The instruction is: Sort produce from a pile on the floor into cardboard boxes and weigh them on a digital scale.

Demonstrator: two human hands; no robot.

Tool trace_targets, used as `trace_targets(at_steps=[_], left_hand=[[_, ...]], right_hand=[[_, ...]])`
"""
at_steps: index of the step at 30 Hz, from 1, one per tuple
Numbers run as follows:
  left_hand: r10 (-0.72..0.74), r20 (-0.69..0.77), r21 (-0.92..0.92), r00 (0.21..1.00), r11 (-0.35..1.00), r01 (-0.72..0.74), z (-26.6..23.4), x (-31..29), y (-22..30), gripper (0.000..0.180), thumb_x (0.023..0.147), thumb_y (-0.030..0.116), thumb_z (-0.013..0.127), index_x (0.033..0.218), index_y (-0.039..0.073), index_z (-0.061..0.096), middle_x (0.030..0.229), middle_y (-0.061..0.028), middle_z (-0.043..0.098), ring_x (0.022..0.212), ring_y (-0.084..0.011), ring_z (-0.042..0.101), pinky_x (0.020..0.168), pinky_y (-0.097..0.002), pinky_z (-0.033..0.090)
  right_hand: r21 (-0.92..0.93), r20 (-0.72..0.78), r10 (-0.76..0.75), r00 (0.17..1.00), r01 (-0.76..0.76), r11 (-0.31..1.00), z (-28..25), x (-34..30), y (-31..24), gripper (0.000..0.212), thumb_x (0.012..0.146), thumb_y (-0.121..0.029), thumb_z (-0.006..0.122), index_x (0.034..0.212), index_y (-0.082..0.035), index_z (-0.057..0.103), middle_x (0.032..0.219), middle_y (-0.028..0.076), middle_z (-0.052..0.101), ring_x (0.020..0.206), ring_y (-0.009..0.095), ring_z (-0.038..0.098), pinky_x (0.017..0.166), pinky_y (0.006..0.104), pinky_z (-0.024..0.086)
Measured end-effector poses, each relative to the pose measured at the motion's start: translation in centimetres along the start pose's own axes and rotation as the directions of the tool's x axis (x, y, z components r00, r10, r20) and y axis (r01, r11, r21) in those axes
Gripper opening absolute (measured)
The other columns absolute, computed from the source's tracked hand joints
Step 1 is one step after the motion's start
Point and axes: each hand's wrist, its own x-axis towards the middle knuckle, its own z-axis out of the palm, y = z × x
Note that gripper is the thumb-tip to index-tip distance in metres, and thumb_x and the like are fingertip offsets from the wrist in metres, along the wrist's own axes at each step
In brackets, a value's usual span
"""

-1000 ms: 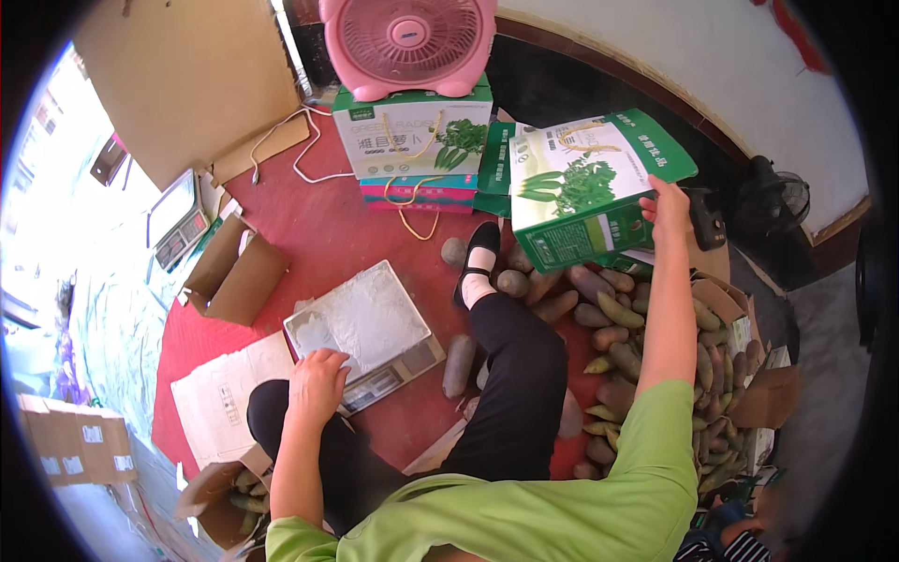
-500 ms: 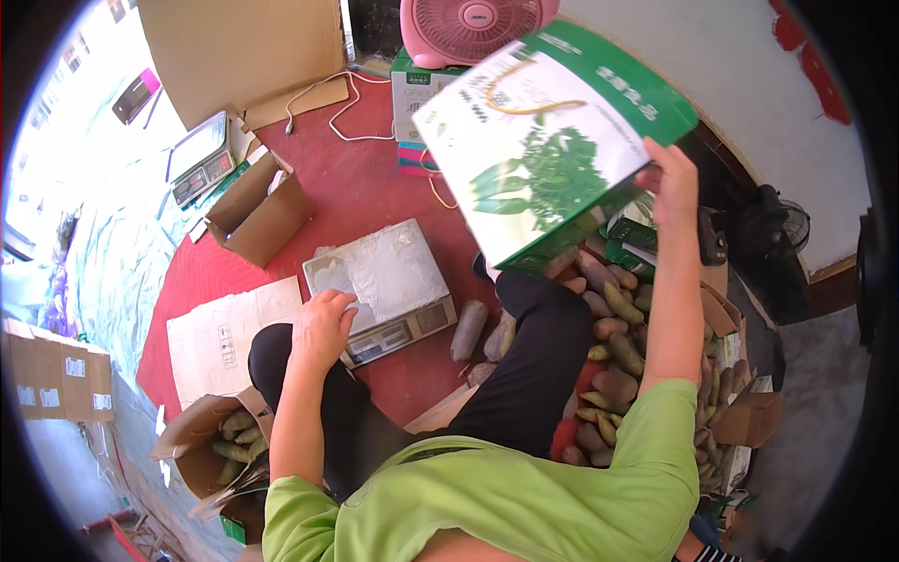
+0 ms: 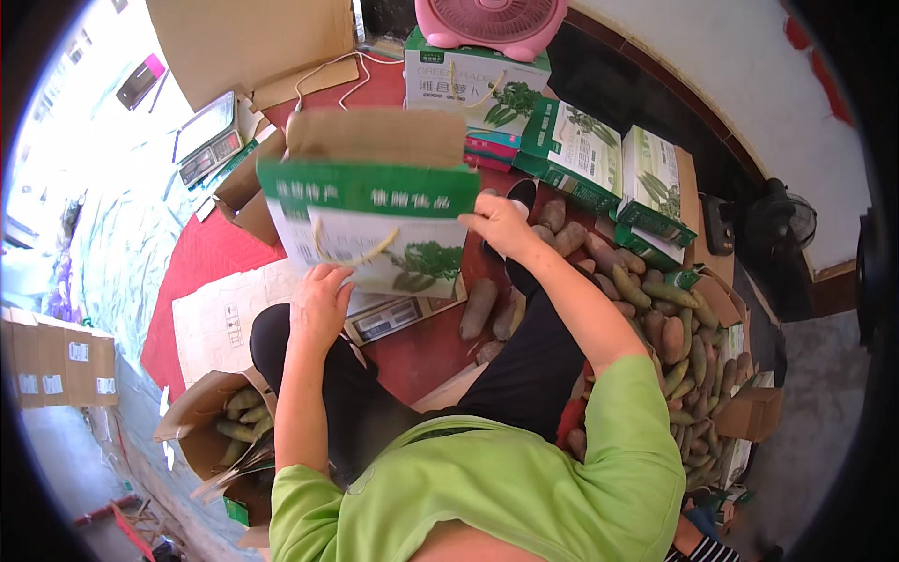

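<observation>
My right hand (image 3: 496,223) grips the right edge of a green-and-white cardboard gift box (image 3: 375,225) with a leaf-and-radish picture and a yellow rope handle (image 3: 361,251). The box's brown top flap (image 3: 375,136) stands up at the far side. Its body is over the scale (image 3: 398,317), hiding most of the weighing plate; whether it rests there I cannot tell. My left hand (image 3: 321,302), fingers loosely bent and apart, is at the box's near lower face, close to the handle. A few long root vegetables (image 3: 478,309) lie right of the scale.
A large pile of green and brownish radish-like roots (image 3: 674,337) lies on the right. Printed gift boxes (image 3: 581,155) stand behind it, with a pink fan (image 3: 492,26) on another box. An open carton of roots (image 3: 211,412) is at left; a second scale (image 3: 208,140) stands far left.
My right hand has brought the gift box from the upper right down and left, over the scale, turning it upright. My left hand stays near the scale, now against the box.
</observation>
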Motion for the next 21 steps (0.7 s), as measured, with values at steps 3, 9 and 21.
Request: trace_targets(at_steps=[3,9,21], left_hand=[[0.087,-0.036,0.047,0.996,0.995,-0.085,0.0,-0.1,-0.1,0.018,0.079,0.008,0.063,0.097,0.004,0.065,0.099,-0.0114,0.062,0.095,-0.0309,0.057,0.082,-0.0393,0.047],[0.234,-0.301,0.107,0.924,0.972,-0.212,-1.2,-0.1,1.0,0.030,0.074,0.007,0.068,0.104,0.006,0.064,0.108,-0.0106,0.059,0.103,-0.0313,0.056,0.087,-0.0395,0.045],[0.154,-0.282,0.463,0.947,0.886,-0.006,-0.9,0.0,1.0,0.051,0.068,0.010,0.073,0.117,0.014,0.059,0.106,-0.0031,0.057,0.108,-0.0228,0.052,0.101,-0.0446,0.032]], right_hand=[[-0.087,0.058,0.015,0.998,-0.009,0.996,0.3,-1.1,1.0,0.019,0.079,-0.004,0.065,0.097,-0.001,0.066,0.086,0.009,0.063,0.080,0.016,0.060,0.072,0.0287,0.047],[-0.039,0.157,0.199,0.967,-0.195,0.980,-0.2,-2.1,-0.3,0.019,0.078,0.001,0.065,0.097,0.000,0.066,0.093,0.007,0.062,0.084,0.013,0.060,0.075,0.0269,0.047],[-0.343,0.172,0.038,0.984,0.024,0.939,0.1,-1.8,0.4,0.032,0.072,0.003,0.069,0.102,-0.004,0.061,0.111,0.011,0.061,0.101,0.029,0.060,0.085,0.0338,0.049]])
